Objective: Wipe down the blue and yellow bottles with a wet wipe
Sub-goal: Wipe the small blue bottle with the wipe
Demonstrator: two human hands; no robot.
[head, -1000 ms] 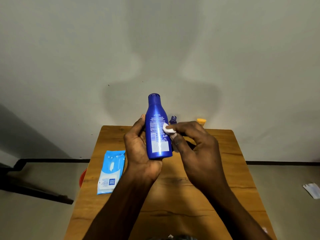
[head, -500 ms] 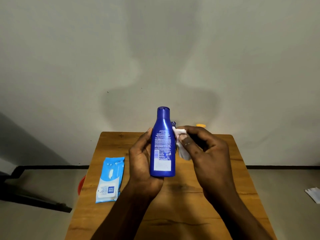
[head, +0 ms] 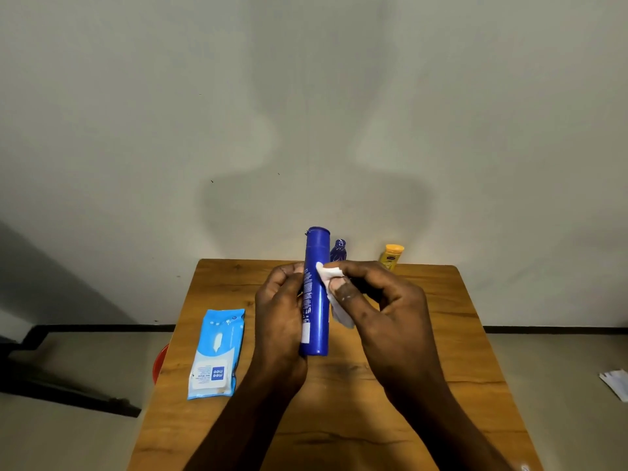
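Note:
My left hand (head: 280, 314) holds a tall blue bottle (head: 315, 294) upright above the wooden table (head: 339, 402), its narrow side turned toward me. My right hand (head: 377, 300) pinches a white wet wipe (head: 331, 277) against the bottle's right side near the shoulder; part of the wipe hangs down behind my fingers. A small yellow bottle (head: 392, 255) stands at the table's far edge on the right, partly hidden by my right hand.
A light blue wet wipe pack (head: 215, 355) lies flat on the table's left side. A small dark blue bottle (head: 338, 250) stands behind the held one. Something red (head: 159, 363) shows under the left edge. White paper (head: 616, 382) lies on the floor at right.
The blue bottle has turned in my left hand from its labelled face to its narrow side. The wipe has stayed on the bottle's upper right side.

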